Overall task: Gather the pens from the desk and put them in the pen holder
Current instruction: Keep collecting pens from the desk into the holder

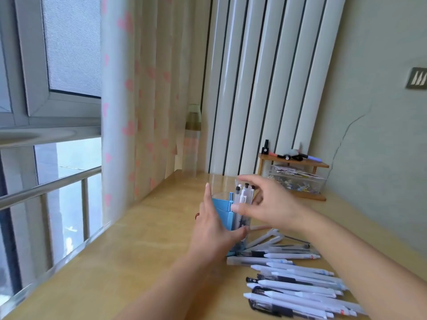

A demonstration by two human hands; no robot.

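Note:
A blue and clear pen holder (223, 209) stands upright on the wooden desk (138, 239), with several white pens (241, 195) sticking up out of it. My left hand (213, 227) wraps the holder's near left side, thumb across its front. My right hand (265, 204) hovers at the holder's right, fingers spread around the standing pens, with nothing clearly gripped. A pile of loose white pens (298, 285) lies on the desk to the right of the holder, under my right forearm.
A small wooden shelf (293, 161) with markers and a clear box (298, 181) stands at the back right against the wall. A bottle (193, 125) stands beside the curtain. The desk's left edge runs along the window railing.

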